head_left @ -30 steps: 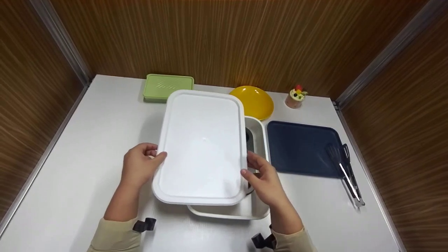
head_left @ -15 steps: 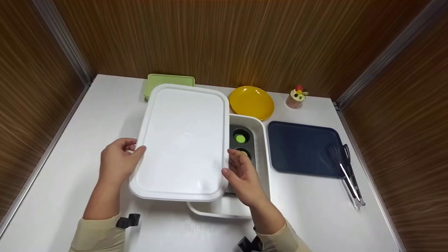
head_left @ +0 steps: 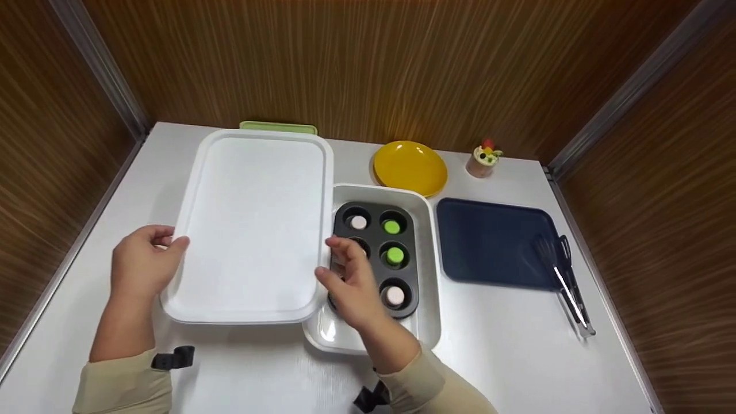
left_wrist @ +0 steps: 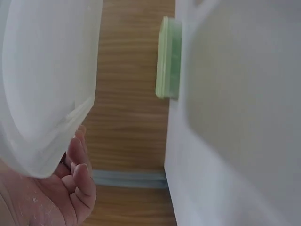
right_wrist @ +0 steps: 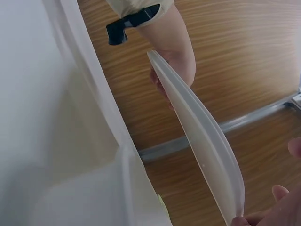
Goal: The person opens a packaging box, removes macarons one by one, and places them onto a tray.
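Note:
A white rectangular lid (head_left: 259, 224) is held level by its two long sides. At its left edge my left hand (head_left: 144, 261) pinches it, thumb on top and fingers beneath; the left wrist view shows the curled fingers (left_wrist: 82, 183) under the rim. My right hand (head_left: 353, 287) holds the opposite edge between thumb and fingers. Below and to the right stands a white box (head_left: 432, 270), uncovered over most of its width. Inside lies a dark muffin tin (head_left: 374, 221), its cups holding small round green and pale pink pieces. My right hand hides part of the tin.
Behind the lid a green lidded container (head_left: 279, 126) is mostly hidden. A yellow plate (head_left: 410, 167) and a dessert cup (head_left: 482, 163) stand at the back. To the right lie a navy tray (head_left: 494, 241), a whisk (head_left: 566, 287) and wooden walls (head_left: 661, 201).
Both hands have carried the lid leftward and slightly away from me, off the box. The muffin tin has come into view, and the lid now covers more of the green container.

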Motion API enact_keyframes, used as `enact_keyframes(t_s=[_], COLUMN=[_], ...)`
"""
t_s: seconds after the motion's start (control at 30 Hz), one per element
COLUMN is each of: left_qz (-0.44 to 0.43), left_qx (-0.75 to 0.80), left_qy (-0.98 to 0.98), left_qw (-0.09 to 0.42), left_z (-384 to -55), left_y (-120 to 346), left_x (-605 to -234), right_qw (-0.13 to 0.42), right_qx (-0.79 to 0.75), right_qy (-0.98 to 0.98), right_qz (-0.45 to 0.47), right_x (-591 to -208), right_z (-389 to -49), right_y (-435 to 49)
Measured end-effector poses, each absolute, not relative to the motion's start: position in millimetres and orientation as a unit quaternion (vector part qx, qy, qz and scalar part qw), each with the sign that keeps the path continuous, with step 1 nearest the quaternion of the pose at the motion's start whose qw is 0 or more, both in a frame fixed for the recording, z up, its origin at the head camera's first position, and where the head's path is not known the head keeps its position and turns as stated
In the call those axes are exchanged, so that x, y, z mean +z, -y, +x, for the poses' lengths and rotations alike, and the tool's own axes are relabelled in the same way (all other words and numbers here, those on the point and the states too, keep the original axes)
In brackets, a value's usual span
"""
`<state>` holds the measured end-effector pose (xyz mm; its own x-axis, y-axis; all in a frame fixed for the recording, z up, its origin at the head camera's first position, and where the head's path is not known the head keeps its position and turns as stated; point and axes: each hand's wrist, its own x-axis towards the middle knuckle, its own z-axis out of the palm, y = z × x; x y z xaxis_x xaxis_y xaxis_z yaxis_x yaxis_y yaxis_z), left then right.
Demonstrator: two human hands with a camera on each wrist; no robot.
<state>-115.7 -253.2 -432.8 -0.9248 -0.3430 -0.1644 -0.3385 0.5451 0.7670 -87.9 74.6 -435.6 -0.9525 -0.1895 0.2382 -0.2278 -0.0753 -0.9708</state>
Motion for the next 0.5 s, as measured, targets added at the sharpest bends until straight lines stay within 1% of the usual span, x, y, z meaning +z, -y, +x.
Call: enact_keyframes(t_s=[0.37, 0.5], left_qz=[0.228, 0.236], left_qx=[-0.411, -0.405], left_qy=[0.883, 0.883], left_qw=[0.012, 0.005], left_z=[-117.1, -118.8], left_y=[287.7, 295.6], left_x=[-444.4, -449.8], right_qw=[-0.023, -0.039], right_qx=[0.702, 0.693], right_qy=[0.699, 0.710], right_qz=[0.134, 0.121], right_x=[-443.9, -450.4], right_z=[-90.3, -93.4], right_y=[-30.4, -18.3])
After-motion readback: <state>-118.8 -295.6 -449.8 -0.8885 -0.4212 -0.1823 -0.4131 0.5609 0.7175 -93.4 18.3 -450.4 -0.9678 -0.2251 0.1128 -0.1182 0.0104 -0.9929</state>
